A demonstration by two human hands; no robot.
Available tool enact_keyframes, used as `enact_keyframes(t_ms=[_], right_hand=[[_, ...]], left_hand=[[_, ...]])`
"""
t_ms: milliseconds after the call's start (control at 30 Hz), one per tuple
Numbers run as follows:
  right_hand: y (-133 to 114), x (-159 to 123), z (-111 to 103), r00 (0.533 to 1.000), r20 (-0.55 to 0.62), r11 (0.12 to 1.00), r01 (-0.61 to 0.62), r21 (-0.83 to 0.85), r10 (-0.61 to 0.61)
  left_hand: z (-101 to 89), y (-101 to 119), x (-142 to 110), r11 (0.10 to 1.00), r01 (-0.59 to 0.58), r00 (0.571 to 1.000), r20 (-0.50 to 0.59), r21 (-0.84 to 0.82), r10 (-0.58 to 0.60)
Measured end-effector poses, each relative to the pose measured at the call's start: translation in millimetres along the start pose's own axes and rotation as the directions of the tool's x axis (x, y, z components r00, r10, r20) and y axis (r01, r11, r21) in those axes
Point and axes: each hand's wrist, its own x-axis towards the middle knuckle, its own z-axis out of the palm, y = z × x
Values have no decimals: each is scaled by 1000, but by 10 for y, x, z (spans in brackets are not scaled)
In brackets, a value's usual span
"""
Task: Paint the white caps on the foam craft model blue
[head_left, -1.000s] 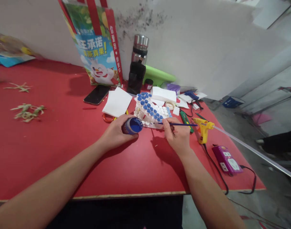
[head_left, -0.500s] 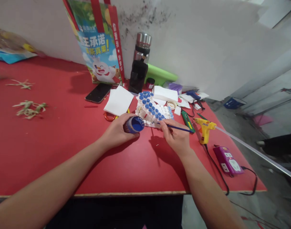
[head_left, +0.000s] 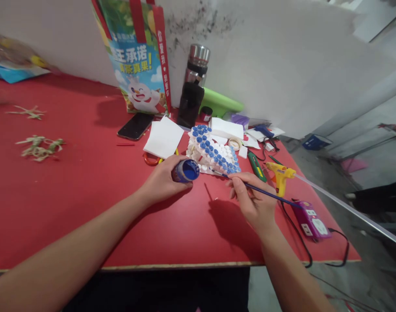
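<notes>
My left hand (head_left: 167, 177) is wrapped round a small paint jar (head_left: 186, 170), tilted so that the blue paint inside shows. Between the fingers of my right hand (head_left: 253, 197) is a thin paintbrush (head_left: 264, 190) with a dark blue handle. Its tip is by the lower front edge of a small model (head_left: 214, 149) covered in round knobs, several painted blue and others white. I cannot tell whether the bristles touch it. The jar sits just left of the model's front corner, above the red table (head_left: 178, 229).
Behind the model stand a steel flask (head_left: 198, 63), a printed bag (head_left: 139, 60) and a green roll (head_left: 220, 102). White sheets (head_left: 162, 136) and a phone (head_left: 135, 126) lie to the left. On the right are a green cutter (head_left: 256, 166), a yellow glue gun (head_left: 280, 175) and a purple power box (head_left: 310, 219).
My right hand has moved right and toward me, drawing the brush back from the model, and its fingers look looser. The jar in my left hand has hardly moved.
</notes>
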Motion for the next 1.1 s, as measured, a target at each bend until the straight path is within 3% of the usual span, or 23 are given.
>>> enact_keyframes(t_ms=[233, 633, 1100], right_hand=[[170, 51, 92, 968, 25, 935, 249, -254, -251], [323, -25, 229, 999, -20, 984, 31, -176, -35], [366, -53, 287, 997, -53, 987, 54, -149, -62]], left_hand=[[3, 35, 7, 1000, -11, 1000, -11, 0, 11], [6, 61, 24, 1000, 12, 1000, -3, 1, -12], [0, 65, 30, 1000, 23, 1000, 14, 16, -23]])
